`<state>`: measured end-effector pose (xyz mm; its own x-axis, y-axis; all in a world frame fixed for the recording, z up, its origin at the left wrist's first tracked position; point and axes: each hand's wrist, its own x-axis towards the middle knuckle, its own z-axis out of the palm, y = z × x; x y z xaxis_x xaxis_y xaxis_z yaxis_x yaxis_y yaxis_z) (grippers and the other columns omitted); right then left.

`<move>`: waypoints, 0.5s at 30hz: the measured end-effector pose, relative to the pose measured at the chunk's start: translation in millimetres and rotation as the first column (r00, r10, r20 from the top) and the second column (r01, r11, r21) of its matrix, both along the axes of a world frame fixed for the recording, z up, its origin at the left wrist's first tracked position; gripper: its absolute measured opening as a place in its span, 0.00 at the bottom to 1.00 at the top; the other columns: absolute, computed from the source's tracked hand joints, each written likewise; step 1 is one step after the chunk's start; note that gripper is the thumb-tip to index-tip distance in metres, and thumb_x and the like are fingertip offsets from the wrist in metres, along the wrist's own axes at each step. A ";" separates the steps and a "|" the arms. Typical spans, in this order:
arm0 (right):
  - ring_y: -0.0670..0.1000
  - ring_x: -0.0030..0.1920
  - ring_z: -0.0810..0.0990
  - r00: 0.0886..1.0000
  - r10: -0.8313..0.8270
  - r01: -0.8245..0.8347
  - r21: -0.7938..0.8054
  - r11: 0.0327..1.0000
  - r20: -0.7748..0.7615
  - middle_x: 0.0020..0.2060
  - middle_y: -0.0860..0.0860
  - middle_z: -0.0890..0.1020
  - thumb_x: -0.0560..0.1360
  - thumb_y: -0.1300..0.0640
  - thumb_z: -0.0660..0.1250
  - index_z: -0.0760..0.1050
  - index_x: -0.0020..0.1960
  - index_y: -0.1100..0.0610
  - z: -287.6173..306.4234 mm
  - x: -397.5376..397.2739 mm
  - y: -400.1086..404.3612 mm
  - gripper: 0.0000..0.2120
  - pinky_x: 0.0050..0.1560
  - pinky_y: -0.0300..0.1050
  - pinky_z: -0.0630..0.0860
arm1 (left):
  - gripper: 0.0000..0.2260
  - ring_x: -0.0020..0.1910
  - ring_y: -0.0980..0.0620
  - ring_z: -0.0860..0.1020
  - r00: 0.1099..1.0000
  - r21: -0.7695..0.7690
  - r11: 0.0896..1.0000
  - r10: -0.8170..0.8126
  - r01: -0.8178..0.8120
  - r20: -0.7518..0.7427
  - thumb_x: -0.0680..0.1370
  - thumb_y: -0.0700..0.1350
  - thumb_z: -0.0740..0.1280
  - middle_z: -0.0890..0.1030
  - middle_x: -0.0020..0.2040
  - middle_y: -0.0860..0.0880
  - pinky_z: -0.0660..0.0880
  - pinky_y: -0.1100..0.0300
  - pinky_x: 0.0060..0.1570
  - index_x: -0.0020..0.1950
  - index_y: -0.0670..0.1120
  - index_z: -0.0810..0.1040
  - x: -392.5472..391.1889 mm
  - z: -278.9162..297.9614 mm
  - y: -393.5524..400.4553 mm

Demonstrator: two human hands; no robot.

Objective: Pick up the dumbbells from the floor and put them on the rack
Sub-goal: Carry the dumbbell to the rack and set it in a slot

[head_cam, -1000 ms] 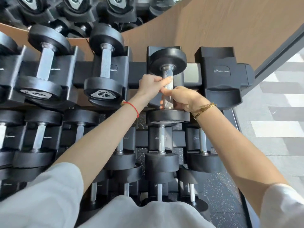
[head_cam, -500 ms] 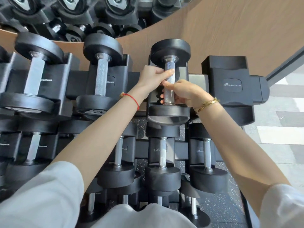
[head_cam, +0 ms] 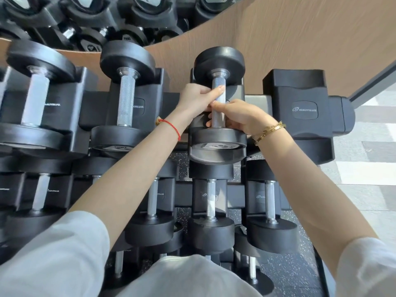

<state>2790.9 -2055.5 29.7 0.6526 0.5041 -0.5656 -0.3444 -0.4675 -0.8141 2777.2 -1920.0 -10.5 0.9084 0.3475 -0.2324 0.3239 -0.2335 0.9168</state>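
A black dumbbell (head_cam: pixel 218 63) with a knurled steel handle lies in a cradle on the top tier of the black rack (head_cam: pixel 304 108). My left hand (head_cam: pixel 197 99) grips the upper part of the handle from the left. My right hand (head_cam: pixel 237 114) wraps the lower part from the right. The near head of the dumbbell rests in the cradle's front lip, the far head sits against the wooden wall. My fingers hide the middle of the handle.
Two more dumbbells (head_cam: pixel 126 97) fill the top cradles to the left. An unfilled cradle stands to the right. Lower tiers hold several dumbbells (head_cam: pixel 211 230). A mirror (head_cam: pixel 96 20) above reflects weights. Grey tiled floor (head_cam: pixel 368 168) lies to the right.
The dumbbell has moved forward and settled into the top cradle. Both hands stayed on the handle and slid with it; the view has shifted closer to the rack.
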 end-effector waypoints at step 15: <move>0.57 0.57 0.78 0.541 0.188 0.135 -0.306 0.942 0.820 0.56 0.56 0.80 0.78 0.55 0.63 0.73 0.63 0.59 -14.5 -40.1 -68.4 0.15 0.58 0.55 0.73 | 0.13 0.52 0.50 0.82 0.980 0.668 0.744 -0.132 0.001 0.146 0.78 0.48 0.66 0.86 0.51 0.50 0.78 0.52 0.56 0.60 0.47 0.81 -82.2 16.3 -3.1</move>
